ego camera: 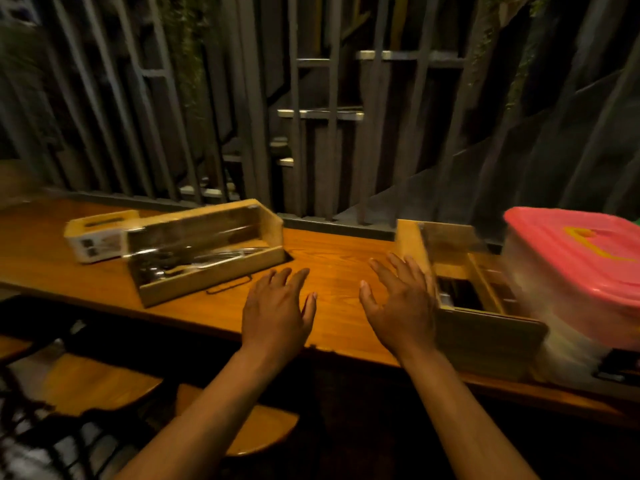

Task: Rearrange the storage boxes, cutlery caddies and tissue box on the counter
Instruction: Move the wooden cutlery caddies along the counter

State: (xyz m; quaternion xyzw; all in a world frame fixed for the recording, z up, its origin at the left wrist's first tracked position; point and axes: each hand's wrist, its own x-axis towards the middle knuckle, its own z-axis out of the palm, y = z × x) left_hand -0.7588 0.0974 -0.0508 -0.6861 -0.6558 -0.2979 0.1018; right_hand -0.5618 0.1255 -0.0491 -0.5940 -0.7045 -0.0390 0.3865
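Observation:
A wooden cutlery caddy with metal cutlery inside lies at an angle on the wooden counter, left of centre. A tissue box with a wooden top sits just behind its left end. A second wooden caddy with compartments stands at the right. Beside it on the far right is a clear storage box with a pink lid. My left hand hovers open over the counter between the two caddies, holding nothing. My right hand is also open, its fingers next to the right caddy's left side.
Dark vertical metal bars rise behind the counter's far edge. Wooden stool seats stand below the counter's near edge at the lower left. A dark flat object lies at the far right edge.

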